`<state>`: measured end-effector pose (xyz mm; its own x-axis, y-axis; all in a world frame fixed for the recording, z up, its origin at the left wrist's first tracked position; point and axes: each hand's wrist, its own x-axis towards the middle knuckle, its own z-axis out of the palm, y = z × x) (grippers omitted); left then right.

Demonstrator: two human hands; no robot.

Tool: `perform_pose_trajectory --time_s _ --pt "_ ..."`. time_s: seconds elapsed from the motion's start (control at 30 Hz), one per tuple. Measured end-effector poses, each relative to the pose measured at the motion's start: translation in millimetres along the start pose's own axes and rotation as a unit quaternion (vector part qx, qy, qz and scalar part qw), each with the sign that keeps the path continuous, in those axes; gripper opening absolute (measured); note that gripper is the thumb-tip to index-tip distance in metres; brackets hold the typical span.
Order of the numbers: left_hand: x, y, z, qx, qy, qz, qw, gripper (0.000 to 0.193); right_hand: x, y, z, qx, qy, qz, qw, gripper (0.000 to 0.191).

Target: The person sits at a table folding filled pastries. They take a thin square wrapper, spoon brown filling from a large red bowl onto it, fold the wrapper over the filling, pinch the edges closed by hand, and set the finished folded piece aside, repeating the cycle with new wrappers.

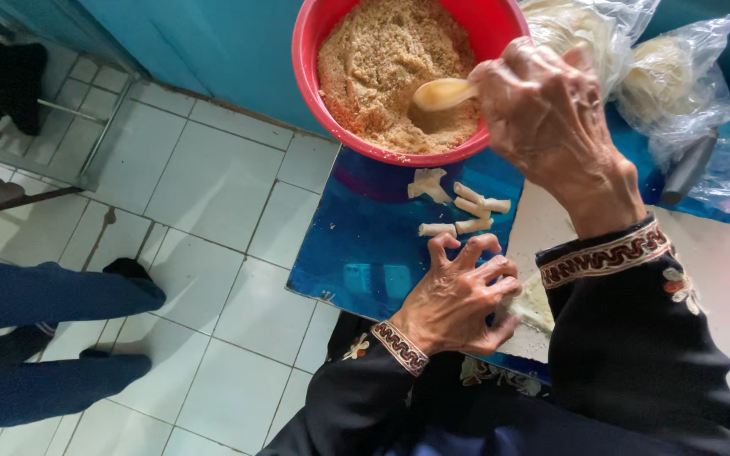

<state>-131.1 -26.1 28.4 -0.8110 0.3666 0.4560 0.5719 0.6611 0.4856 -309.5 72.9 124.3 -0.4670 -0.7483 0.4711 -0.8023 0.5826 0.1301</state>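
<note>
Over the one red bowl (314, 76) of crumbly tan filling (382, 67), the right hand (551, 110) grips one pale spoon (441, 93) dipped into it, while the left hand (462, 295) rests spread-fingered on a dough sheet (534, 304) beside roughly five small rolled pieces (466, 207) on the blue table (356, 253).

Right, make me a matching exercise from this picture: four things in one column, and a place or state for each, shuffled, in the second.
Things:
1. spoon
2. red bowl
3. rolled pieces
4. left hand

Places or states:
A. lying on the blue tabletop, below the bowl
B. held by the right hand over the filling
C. full of brown crumbly filling
D. pressing down at the edge of the pale board

Pairs: 1-B, 2-C, 3-A, 4-D
</note>
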Motion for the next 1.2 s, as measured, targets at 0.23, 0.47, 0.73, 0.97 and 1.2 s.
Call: perform_pose_trajectory --time_s 0.23,0.47,0.73,0.97,1.2 --pt "-1 -1 1 -0.009 -0.002 -0.003 1.000 0.040 12 -3 26 -0.039 -0.069 0.007 0.997 0.014" --pt "1 1 -3 0.010 -0.007 -0.010 1.000 0.043 19 -4 30 0.024 -0.096 0.078 0.992 0.023" --pt "1 1 -1 0.011 0.006 -0.007 1.000 0.045 -9 17 -3 0.233 -0.045 0.219 0.946 0.021" --pt "0 -1 0 0.003 0.007 0.007 1.000 0.033 -66 8 -38 0.320 -0.033 0.295 0.900 0.017" --pt "-1 4 10 -0.004 0.026 0.020 0.999 0.019 -194 -7 -71 0.317 -0.035 0.297 0.900 0.012"
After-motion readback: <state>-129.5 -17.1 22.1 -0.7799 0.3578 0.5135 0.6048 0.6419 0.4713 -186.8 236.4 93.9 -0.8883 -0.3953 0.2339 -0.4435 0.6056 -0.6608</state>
